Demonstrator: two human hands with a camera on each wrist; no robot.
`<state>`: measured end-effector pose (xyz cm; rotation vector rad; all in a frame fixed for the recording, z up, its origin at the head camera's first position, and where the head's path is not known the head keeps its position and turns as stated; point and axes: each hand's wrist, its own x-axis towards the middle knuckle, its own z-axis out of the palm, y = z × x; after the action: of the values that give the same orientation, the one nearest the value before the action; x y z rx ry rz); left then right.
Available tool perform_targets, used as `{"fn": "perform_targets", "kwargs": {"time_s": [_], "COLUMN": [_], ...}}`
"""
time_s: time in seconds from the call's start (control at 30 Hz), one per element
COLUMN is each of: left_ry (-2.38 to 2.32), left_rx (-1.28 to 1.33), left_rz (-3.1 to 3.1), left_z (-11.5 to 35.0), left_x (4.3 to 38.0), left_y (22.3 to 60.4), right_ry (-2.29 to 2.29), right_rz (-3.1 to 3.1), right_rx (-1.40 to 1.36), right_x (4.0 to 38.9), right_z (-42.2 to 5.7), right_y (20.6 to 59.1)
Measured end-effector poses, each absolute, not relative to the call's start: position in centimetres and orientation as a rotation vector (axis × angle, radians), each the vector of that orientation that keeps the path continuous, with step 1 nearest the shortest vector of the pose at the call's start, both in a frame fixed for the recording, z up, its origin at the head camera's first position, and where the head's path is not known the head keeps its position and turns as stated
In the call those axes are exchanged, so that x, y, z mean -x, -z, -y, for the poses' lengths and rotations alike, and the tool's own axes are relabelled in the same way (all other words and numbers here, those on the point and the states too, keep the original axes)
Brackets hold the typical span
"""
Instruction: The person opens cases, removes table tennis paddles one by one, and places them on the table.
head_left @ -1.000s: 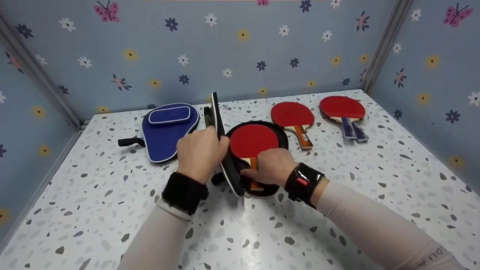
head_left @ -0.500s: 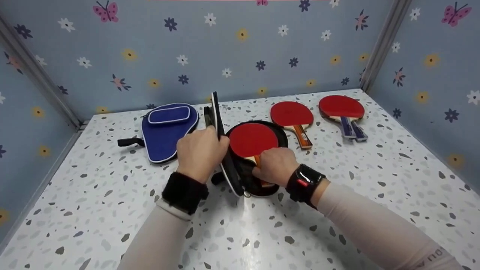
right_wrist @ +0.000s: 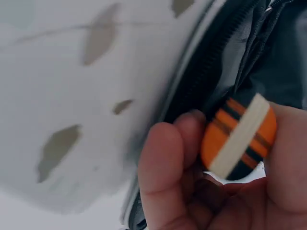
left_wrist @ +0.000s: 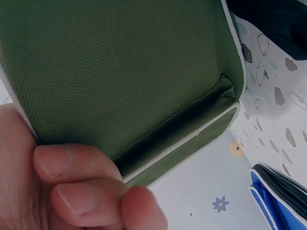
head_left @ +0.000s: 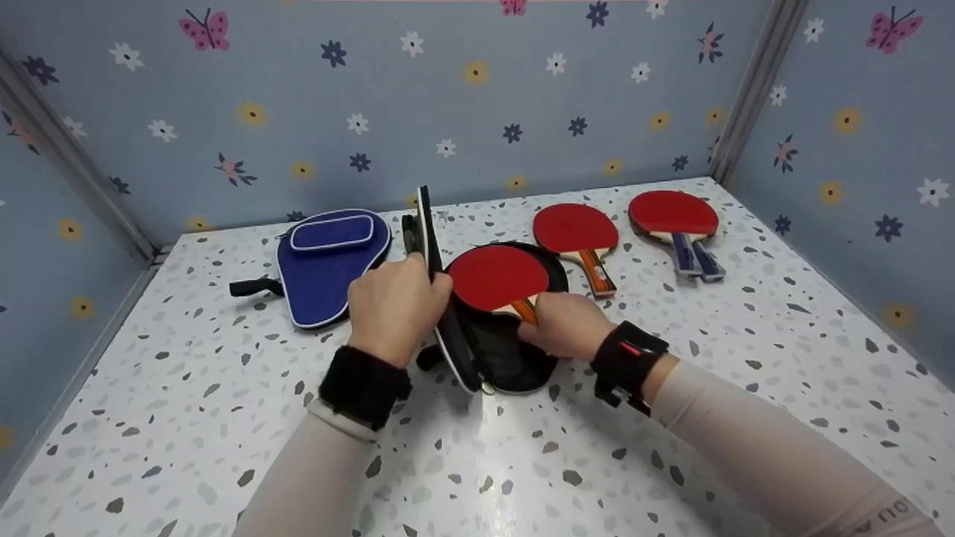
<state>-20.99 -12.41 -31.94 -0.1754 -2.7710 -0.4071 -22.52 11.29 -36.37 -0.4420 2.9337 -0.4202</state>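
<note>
My left hand (head_left: 399,302) grips the raised flap of a table tennis bat case (head_left: 522,358); its green outer cloth (left_wrist: 124,62) with a pocket and white piping fills the left wrist view. The case's black lining faces up on the table. Over that lining lies a red table tennis bat (head_left: 498,277), its blade toward the case's round end. My right hand (head_left: 571,322) holds this bat by its orange striped handle (head_left: 527,309). In the right wrist view the handle's butt end (right_wrist: 239,137) shows between thumb and curled fingers, beside the case's zip edge.
A blue bat case (head_left: 332,280) with a black strap (head_left: 255,287) lies at the left. Right of the green case rests another red bat (head_left: 576,227), and farther right two overlapping bats (head_left: 674,212) with blue handles. A flowered wall (head_left: 418,97) rises behind the speckled table (head_left: 224,418).
My right hand has moved slightly right, swinging the bat's handle from pointing toward me to pointing right, and more black lining shows. My left hand keeps the flap raised.
</note>
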Motion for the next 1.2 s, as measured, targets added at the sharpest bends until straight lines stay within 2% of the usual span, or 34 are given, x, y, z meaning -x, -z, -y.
{"fn": "perform_targets", "kwargs": {"time_s": [0.07,0.1,0.27,0.33,0.5,0.8,1.2], "left_ry": [0.405,0.405,0.402,0.402,0.408,0.404,0.395], "left_rx": [0.175,0.175,0.175,0.176,0.177,0.176,0.178], "left_rz": [2.768,2.767,2.755,2.754,2.747,2.718,2.702], "left_z": [12.4,12.4,12.3,12.3,12.2,12.2,12.1], "left_x": [21.0,21.0,20.9,20.9,20.8,20.8,20.8], "left_y": [32.0,32.0,32.0,32.0,32.1,32.1,32.2], "right_ry": [0.398,0.381,0.217,0.193,0.225,0.321,0.35], "right_rz": [-2.974,-3.02,-3.137,-3.112,-3.059,-3.092,-3.164], "right_rx": [0.461,0.518,0.649,0.587,0.435,0.474,0.324], "right_x": [22.4,23.2,22.4,21.4,21.6,21.8,23.9], "right_z": [-11.4,-12.0,-12.1,-11.7,-12.3,-14.0,-16.5], "right_y": [36.6,38.2,38.2,36.4,35.3,35.1,34.4]}}
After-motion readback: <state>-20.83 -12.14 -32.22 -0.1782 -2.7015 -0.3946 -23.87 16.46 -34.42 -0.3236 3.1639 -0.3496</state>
